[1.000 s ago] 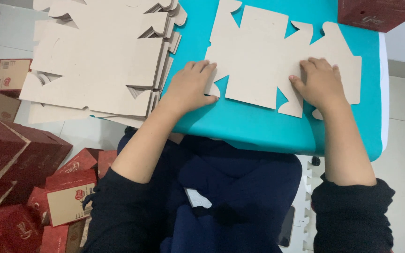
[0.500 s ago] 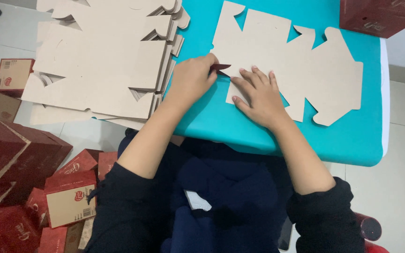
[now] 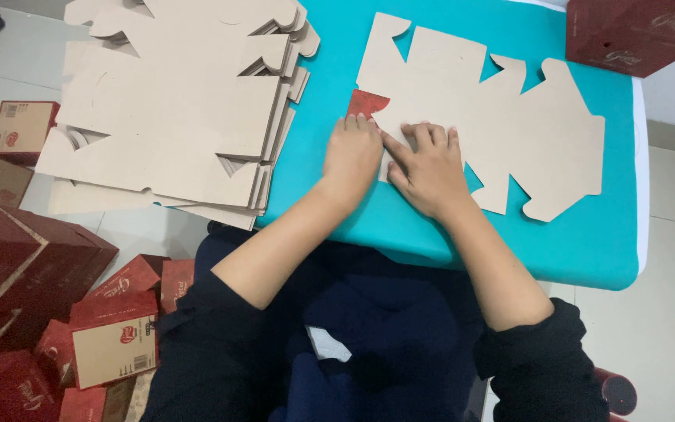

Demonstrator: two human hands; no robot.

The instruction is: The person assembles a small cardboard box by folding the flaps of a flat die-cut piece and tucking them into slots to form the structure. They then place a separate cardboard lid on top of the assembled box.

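the flat die-cut carton blank (image 3: pixel 478 117) lies plain side up on the turquoise counter (image 3: pixel 587 250), and both hands work its near left corner. the left hand (image 3: pixel 351 153) rests flat, fingers together, pinning the folded red flap (image 3: pixel 369 102) whose printed side shows just past the fingertips. the right hand (image 3: pixel 427 168) lies spread and open on the board just beside it, index finger pointing along the crease. neither hand has a closed grip on anything; both press palm down.

to do this fold well, i judge the pressure should run along the score line, with the right palm holding the panel still so the blank does not slide on the smooth cover.

to the left a tall stack of unfolded blanks (image 3: pixel 173 109) overhangs the counter edge, well apart from the hands but near the blank's left side. a dark red finished box (image 3: pixel 638 31) sits at the far right corner. more red boxes (image 3: pixel 56 312) lie heaped on the floor at the left.
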